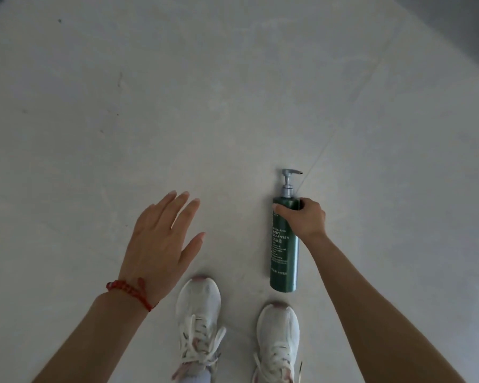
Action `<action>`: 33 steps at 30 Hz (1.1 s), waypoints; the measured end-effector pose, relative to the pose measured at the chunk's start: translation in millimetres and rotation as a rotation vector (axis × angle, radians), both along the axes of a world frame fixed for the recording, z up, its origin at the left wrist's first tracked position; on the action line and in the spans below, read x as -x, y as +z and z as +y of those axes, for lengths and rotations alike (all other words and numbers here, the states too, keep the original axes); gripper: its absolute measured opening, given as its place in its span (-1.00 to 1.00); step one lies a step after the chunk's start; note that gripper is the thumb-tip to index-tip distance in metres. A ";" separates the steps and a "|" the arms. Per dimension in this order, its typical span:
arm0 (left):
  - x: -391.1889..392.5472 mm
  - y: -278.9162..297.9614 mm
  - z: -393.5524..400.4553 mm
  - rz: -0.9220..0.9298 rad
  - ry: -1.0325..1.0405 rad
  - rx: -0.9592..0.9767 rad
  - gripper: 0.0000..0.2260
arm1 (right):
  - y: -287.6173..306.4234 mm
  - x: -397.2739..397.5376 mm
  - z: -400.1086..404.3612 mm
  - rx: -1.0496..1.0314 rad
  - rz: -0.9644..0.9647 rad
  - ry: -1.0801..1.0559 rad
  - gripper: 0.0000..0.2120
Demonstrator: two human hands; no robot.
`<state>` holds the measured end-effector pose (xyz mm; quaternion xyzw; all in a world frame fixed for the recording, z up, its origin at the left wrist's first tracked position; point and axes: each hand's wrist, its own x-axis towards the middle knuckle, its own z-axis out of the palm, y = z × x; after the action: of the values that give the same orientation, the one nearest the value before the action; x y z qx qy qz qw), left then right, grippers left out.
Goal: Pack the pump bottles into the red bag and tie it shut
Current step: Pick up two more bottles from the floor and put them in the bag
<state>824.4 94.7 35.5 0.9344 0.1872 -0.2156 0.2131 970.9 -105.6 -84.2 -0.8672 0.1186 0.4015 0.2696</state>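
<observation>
A tall dark green pump bottle (284,255) with a grey pump head and white label text is in my right hand (304,218), which grips it around the shoulder just below the pump. Whether the bottle lies on the pale floor or hangs just above it, I cannot tell. My left hand (161,241) hovers to the left with fingers spread and nothing in it; a red cord bracelet circles its wrist. No red bag is in view.
Pale grey tiled floor (177,106) fills the view, with a thin tile seam running diagonally at the upper right. My two white laced sneakers (198,313) stand at the bottom centre, just below the bottle's base.
</observation>
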 end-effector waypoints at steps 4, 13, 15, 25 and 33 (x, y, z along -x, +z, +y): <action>3.2 28.1 5.8 -0.021 0.040 -0.010 -0.49 | 45.5 -1.9 6.0 -0.130 -0.048 -0.051 -0.78; 7.3 208.3 29.9 -0.121 0.222 -0.060 -0.49 | 283.2 -13.1 48.3 -0.440 -0.168 0.018 -0.72; 9.7 254.2 34.3 -0.155 0.284 -0.083 -0.50 | 339.6 -15.1 59.0 -0.497 -0.189 0.056 -0.68; 55.0 454.0 29.4 -0.331 0.651 -0.197 -0.41 | 573.6 -8.7 119.0 -0.756 -0.211 0.322 -0.64; 128.1 562.8 34.9 -0.393 0.874 -0.314 -0.41 | 697.6 41.0 173.4 -0.820 -0.220 0.599 -0.61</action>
<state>696.3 129.6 598.3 0.8123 0.5475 0.1046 0.1715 929.8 67.8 613.4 -0.7233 -0.3308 0.3809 0.4716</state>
